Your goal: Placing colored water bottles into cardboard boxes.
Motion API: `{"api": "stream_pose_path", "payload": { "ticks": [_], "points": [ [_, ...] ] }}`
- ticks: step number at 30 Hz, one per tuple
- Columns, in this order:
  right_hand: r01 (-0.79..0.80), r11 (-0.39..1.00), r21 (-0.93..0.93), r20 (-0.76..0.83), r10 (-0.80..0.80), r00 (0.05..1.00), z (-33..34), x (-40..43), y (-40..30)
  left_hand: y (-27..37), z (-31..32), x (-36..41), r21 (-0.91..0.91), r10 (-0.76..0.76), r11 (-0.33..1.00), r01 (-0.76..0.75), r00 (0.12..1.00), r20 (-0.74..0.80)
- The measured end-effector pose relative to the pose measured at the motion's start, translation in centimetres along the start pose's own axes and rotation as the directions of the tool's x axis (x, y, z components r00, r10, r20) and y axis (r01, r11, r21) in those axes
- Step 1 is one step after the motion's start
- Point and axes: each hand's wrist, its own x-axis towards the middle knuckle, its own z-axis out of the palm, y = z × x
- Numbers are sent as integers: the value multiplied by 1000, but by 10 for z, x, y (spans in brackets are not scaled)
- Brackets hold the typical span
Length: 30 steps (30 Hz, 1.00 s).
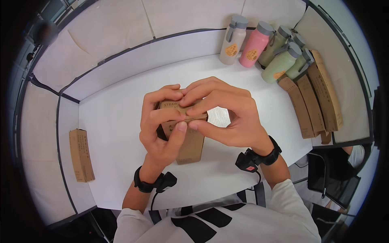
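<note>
Before me stands a tall brown cardboard box (190, 148) with printing on its top and front. My left hand (153, 136) grips its upper left part, thumb against the front and fingers curled over the top. From the other side, my right hand (241, 104) pinches the top front edge, where a flap meets the front panel. The fingertips of both hands nearly meet there and hide part of the lid. Whether the flap is fully tucked in, I cannot tell. Each wrist wears a black strap with a small cabled device.
Another cardboard box (81, 155) is at the table's left edge. At the back right stand a cream bottle (233, 41), a pink bottle (256, 44) and several green bottles (281, 63). Several cardboard boxes (323, 91) lean by the right wall. Low panels surround the white table (121, 121).
</note>
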Motion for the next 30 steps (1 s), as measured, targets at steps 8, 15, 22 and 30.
{"api": "stream_pose_path", "payload": {
  "ticks": [8,15,22,30],
  "points": [
    [-21,993,117,-69,29,997,12,-2,15,-4,-3,1,14,-34,999,35,999,-37],
    [-21,980,198,-3,22,1000,-1,-1,16,-6,-2,1,33,-17,999,18,999,-33],
    [-183,954,236,18,184,983,-7,2,-3,-2,0,2,67,51,997,-50,999,-16],
    [78,991,104,35,-82,996,-10,4,7,1,-3,5,166,137,977,-134,991,-5]
  ]
}}
